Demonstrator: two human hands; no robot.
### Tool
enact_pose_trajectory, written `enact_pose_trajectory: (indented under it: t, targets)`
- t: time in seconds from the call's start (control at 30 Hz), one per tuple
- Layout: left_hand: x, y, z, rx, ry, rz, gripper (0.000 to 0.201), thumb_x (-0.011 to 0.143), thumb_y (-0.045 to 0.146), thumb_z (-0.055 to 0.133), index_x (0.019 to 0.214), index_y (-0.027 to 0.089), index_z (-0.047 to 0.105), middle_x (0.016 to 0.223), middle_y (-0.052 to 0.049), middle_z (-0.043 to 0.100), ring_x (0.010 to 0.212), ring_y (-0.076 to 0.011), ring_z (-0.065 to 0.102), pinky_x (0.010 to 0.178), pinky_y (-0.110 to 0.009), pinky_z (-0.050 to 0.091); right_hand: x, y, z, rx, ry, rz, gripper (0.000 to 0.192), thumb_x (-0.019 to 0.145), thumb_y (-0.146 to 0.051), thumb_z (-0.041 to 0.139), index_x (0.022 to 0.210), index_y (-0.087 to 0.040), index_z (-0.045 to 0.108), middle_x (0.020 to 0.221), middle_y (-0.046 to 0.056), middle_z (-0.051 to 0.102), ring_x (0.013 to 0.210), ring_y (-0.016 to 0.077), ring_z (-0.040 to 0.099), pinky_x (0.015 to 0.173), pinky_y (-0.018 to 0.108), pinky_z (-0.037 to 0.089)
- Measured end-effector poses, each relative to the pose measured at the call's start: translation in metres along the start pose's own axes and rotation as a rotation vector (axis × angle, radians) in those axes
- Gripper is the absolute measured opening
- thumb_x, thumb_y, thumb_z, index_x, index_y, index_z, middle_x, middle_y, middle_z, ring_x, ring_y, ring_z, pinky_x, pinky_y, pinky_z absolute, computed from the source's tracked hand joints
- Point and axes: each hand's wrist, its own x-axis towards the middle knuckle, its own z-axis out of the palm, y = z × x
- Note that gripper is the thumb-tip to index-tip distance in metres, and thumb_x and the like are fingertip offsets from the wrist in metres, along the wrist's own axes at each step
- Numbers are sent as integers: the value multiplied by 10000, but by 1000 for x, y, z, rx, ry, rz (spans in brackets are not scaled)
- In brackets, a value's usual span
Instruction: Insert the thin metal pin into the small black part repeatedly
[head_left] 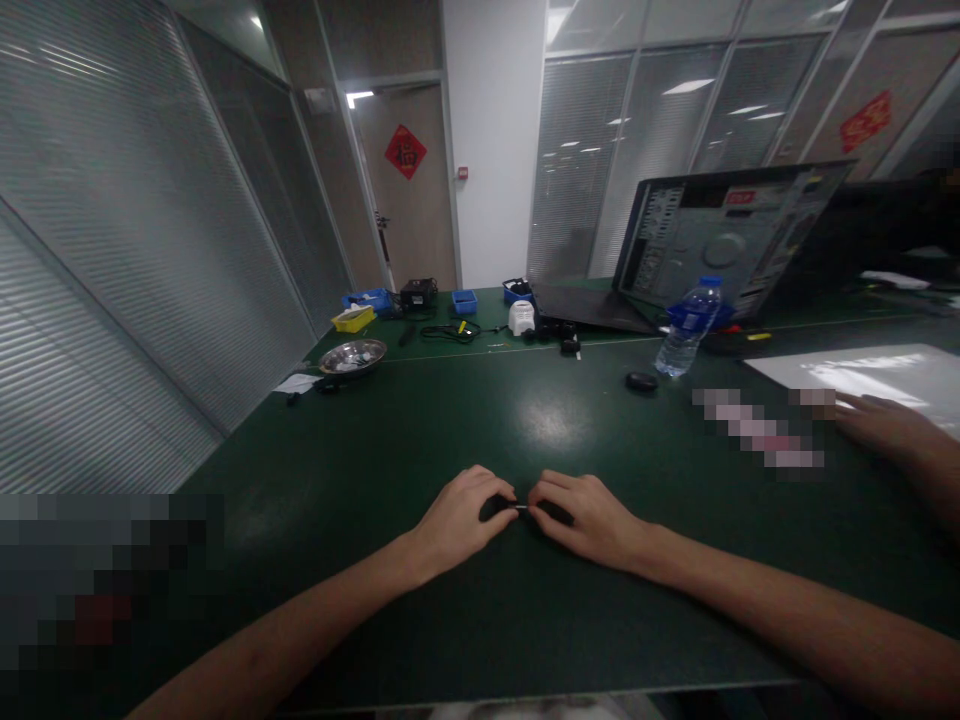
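Over the green tabletop [375,430], my left hand [466,515] and my right hand [585,515] meet almost fingertip to fingertip near the front middle. Between them shows a small thin light-coloured piece [522,507], too little to name. Thumb and fingers of my left hand pinch its left end. The thumb and fingers of my right hand close on its other end. Most of the piece is hidden by the fingertips.
At the right, another person's hand [874,418] rests by a white board [930,365]. A water bottle [679,345] stands near a black mouse [641,382] and a computer case [720,245]. Back left holds a metal bowl [330,362], a yellow tray [352,320] and cables [450,332].
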Motion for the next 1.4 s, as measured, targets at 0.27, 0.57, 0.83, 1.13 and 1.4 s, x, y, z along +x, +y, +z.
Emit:
enact_pose_trajectory:
  t: [0.27,0.57,0.83,1.13,1.4]
  targets:
    - [2,-4,-3,7,0,10,246,1000,284,580,1213,233,692,1179,-57,705,1112,-208,630,994,-356,496,-2,3,-1,25,25,8,174,1017,-301,501,1045,-210,647,966,31,653,777,139,611,700,262,435]
    - [2,-85,-57,63,251,-154,236,955,278,630,1155,236,749,1183,-60,699,984,-207,657,879,-355,537,-3,1,-3,42,10,15,164,1019,-304,510,1044,-209,642,968,23,647,771,138,609,709,265,444]
    - [-23,-170,-120,344,431,-258,207,948,276,610,1021,200,789,1121,-64,737,1032,-242,674,985,-379,500,-3,0,-5,48,-9,18,186,1025,-325,508,1064,-207,646,982,27,646,761,136,597,686,262,439]
    - [-77,-252,-178,711,524,-555,311,935,251,542,1122,192,783,1190,-88,753,1127,-288,661,1027,-382,470,-4,4,3,35,14,2,176,1028,-332,510,1044,-216,640,961,13,639,767,136,596,687,267,422]
    - [-98,-271,-193,750,608,-659,337,908,174,510,1112,112,771,1177,-139,742,1114,-284,664,1036,-354,474,-4,2,-1,33,19,-4,176,1025,-328,516,1053,-211,645,966,19,641,759,137,592,682,264,427]
